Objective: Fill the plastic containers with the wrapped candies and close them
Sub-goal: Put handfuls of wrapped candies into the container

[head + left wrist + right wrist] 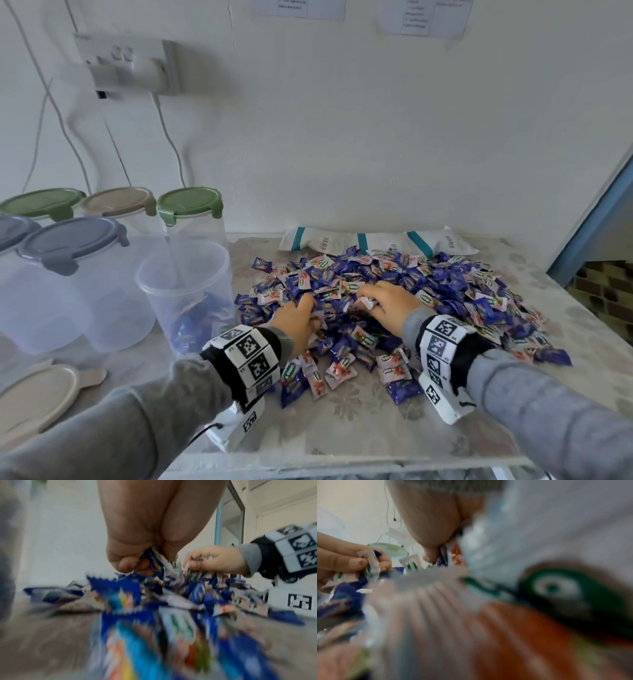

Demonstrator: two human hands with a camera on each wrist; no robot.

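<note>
Both hands, left hand (297,320) and right hand (390,305), grip wrapped candies (455,291) mid-pile.

The fingertips of the left hand (297,317) and right hand (390,305) are buried in the wrapped candies (455,291). Blurred wrappers fill most of the right wrist view. The wall papers (423,15) are cut off, their print too small to read.
</note>
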